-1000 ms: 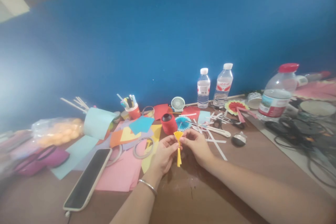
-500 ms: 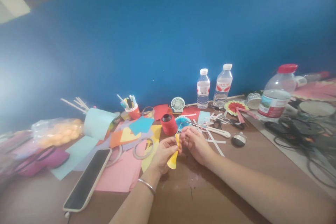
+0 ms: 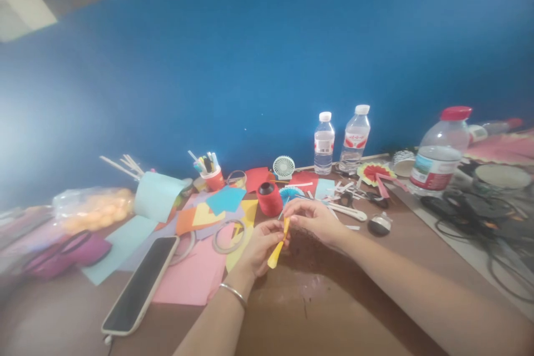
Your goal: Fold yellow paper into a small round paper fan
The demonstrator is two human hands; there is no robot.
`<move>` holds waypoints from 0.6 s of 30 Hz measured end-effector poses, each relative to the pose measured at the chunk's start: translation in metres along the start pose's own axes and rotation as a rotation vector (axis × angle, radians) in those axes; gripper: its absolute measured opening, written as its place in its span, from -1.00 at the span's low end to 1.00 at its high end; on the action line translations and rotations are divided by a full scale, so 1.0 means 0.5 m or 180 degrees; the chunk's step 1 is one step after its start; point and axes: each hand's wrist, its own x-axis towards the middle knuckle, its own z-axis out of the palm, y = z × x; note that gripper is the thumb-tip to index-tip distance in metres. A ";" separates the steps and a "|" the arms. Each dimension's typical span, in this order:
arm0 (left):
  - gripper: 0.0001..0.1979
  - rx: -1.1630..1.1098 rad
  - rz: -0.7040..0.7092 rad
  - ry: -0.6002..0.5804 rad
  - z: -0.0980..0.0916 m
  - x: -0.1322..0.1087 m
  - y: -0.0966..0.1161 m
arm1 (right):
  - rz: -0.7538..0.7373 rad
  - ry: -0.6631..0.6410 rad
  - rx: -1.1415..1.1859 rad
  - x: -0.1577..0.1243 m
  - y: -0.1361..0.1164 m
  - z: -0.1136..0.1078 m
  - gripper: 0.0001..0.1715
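- Just below the centre of the frame I see the left hand [image 3: 259, 242] pinching a folded yellow paper strip [image 3: 278, 248] between thumb and fingertips; the strip slants down and to the left, its lower end fanning out a little under the hand.
- The right hand [image 3: 314, 218] comes in from the lower right and grips the strip's upper end with its fingertips, so the paper sits between the two hands, touching both.
- A thin silver bangle [image 3: 234, 294] rings the left wrist.
- Both hands hover just above a brown wooden table [image 3: 317, 311], which fills the lower part of the frame.
- Left of the hands lie a pink paper sheet [image 3: 196, 278] and a dark phone [image 3: 139, 285], face up, near the lower left.
- Just behind the hands stand a red thread spool [image 3: 269, 198] and a small blue pleated paper fan [image 3: 291, 193]; a ring of tape [image 3: 228, 235] lies to their left on the coloured sheets.
- Further back I see a red pen cup [image 3: 214, 178], a small white desk fan [image 3: 283, 167] and two water bottles [image 3: 340, 139] against the wall.
- At the right edge stands a large bottle with a red cap [image 3: 440, 153], with dark cables [image 3: 479, 217] beside it.
- A blue wall [image 3: 267, 55] covers the upper half of the frame.
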 end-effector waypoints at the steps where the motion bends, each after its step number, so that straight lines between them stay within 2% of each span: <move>1: -0.88 0.0036 -0.0016 0.0023 0.000 0.000 0.000 | 0.0006 0.0014 -0.0039 0.000 0.001 -0.002 -0.86; 7: -0.69 0.0075 0.0088 0.0021 0.003 -0.002 0.004 | 0.0227 0.0123 -0.0209 0.000 0.003 -0.011 -0.87; 12: -0.77 0.0114 0.0236 0.0017 0.007 -0.004 0.006 | 0.0383 0.0184 -0.0741 0.001 -0.004 -0.018 -0.88; 18: -0.79 0.0196 0.0296 0.0096 0.007 -0.002 0.005 | 0.0215 0.0085 -0.1163 0.002 0.005 -0.028 -0.88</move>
